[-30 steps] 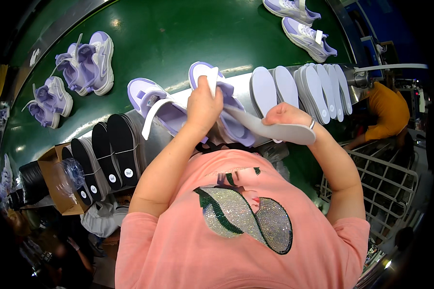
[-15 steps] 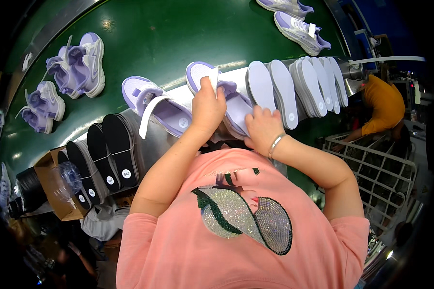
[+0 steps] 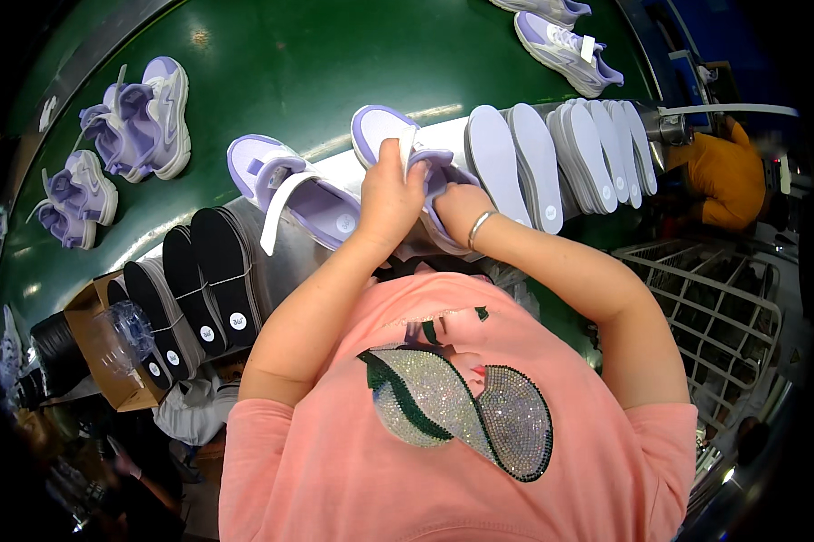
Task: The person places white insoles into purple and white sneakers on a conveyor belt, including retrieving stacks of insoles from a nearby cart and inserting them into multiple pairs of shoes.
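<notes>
Softly two-toned shoe, white with lilac trim and lining

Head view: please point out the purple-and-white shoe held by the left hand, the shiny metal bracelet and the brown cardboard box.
Purple-and-white shoe (image 3: 383,129): head view, on the toe.
Shiny metal bracelet (image 3: 476,228): head view, on its band.
Brown cardboard box (image 3: 84,331): head view, on its side panel.

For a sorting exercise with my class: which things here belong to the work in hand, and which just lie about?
Apparently in the work:
Left hand, right hand
Shoe they handle
Lavender insoles

Apparently just lying about:
Black insoles
Brown carton
Clear plastic
</notes>
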Demonstrator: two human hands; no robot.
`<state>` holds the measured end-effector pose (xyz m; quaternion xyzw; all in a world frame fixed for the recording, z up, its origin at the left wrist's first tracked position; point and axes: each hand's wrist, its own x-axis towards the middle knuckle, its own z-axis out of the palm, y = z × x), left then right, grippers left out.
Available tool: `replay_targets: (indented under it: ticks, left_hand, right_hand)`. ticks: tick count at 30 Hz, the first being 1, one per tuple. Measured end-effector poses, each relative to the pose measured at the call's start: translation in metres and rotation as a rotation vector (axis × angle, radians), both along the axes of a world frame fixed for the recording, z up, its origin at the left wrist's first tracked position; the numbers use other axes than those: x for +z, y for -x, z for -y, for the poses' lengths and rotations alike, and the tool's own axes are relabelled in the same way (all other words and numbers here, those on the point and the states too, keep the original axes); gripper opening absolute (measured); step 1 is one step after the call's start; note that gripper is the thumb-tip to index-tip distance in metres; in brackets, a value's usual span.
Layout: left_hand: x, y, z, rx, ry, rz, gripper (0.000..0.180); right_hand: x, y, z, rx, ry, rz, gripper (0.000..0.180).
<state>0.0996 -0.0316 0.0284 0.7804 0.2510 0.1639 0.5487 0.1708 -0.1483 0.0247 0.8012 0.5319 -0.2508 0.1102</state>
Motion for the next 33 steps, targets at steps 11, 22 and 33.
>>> replay_targets:
  ticks: [11,22,33]
  left_hand:
    - [-0.005,-0.006,-0.004,-0.033,-0.015,-0.001,0.025]
    - [-0.007,-0.010,0.000,-0.011,-0.070,-0.058,0.024]
    - [-0.001,-0.005,0.000,-0.058,0.085,-0.099,0.025]
  right_hand:
    - [0.011,-0.009,-0.032,0.005,0.468,-0.127,0.023]
    - [0.054,-0.017,-0.012,0.180,0.458,-0.230,0.033]
    - [0.047,-0.020,0.024,0.047,0.300,-0.357,0.045]
